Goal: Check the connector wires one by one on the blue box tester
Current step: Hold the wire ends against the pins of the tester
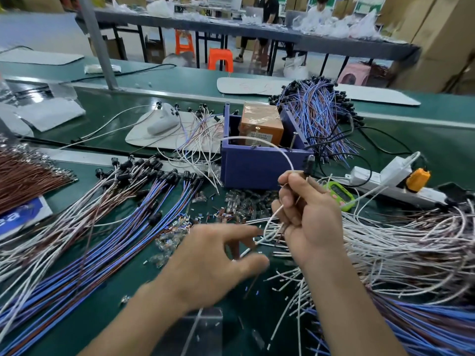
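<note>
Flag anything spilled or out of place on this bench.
Clear connectors and cut wire bits lie scattered loose on the bench in front of the blue box, in no tray. A green timer sits partly under a white cable beside the power strip.

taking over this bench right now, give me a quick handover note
Right hand grips a white wire that arcs to the blue box tester.
Left hand open, blurred, fingers spread by a loose wire end.
Connector wires lie in piles left of the box, behind it and at right.
Done: cannot tell which piles are checked.
Left: test the remaining wires one by one.
</note>
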`<state>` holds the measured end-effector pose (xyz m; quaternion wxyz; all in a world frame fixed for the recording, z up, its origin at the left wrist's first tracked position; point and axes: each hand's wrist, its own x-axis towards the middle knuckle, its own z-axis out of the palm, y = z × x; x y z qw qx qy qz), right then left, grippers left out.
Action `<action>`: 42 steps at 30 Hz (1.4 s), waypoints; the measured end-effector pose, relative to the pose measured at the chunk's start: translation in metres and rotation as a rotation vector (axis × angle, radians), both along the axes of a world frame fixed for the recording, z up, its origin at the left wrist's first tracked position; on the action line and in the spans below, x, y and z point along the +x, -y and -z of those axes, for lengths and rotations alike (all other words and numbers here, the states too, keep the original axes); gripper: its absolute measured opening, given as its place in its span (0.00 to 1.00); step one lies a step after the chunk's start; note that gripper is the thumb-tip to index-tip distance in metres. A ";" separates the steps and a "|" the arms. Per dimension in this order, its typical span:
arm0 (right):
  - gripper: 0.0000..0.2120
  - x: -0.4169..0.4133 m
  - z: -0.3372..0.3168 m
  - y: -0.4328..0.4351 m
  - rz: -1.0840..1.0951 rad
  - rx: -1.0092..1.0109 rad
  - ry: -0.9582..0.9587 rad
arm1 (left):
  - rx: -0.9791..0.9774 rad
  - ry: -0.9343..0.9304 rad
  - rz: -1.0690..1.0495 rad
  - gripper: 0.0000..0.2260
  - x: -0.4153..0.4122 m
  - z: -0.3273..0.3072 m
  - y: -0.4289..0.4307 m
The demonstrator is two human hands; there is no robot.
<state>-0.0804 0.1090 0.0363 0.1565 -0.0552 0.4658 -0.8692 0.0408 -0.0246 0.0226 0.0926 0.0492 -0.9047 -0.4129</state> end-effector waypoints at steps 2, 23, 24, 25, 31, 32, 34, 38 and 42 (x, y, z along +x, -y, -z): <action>0.14 0.002 0.001 0.002 0.011 -0.035 0.014 | -0.171 0.022 0.064 0.36 0.000 0.005 -0.014; 0.09 -0.009 0.003 -0.015 -0.144 0.426 -0.150 | 0.754 -0.110 -0.368 0.20 -0.016 0.009 0.035; 0.10 -0.010 0.002 -0.015 -0.116 0.440 -0.150 | 0.719 -0.139 -0.362 0.18 -0.015 0.008 0.035; 0.11 -0.011 0.002 -0.017 -0.100 0.460 -0.152 | 0.695 -0.171 -0.360 0.16 -0.015 0.008 0.034; 0.08 -0.013 -0.004 -0.025 -0.091 0.549 -0.134 | 0.698 -0.241 -0.386 0.12 -0.014 0.009 0.033; 0.07 -0.013 -0.007 -0.026 -0.037 0.555 -0.137 | 0.677 -0.240 -0.385 0.14 -0.014 0.009 0.034; 0.14 -0.015 -0.010 -0.032 0.210 0.693 -0.289 | 0.612 -0.235 -0.381 0.17 -0.013 0.010 0.033; 0.19 0.006 -0.023 -0.026 0.659 1.082 -1.035 | 0.444 -0.229 -0.358 0.17 -0.013 0.012 0.030; 0.14 0.046 -0.007 0.021 0.047 1.088 -1.079 | 0.375 -0.273 -0.259 0.18 -0.011 0.011 0.026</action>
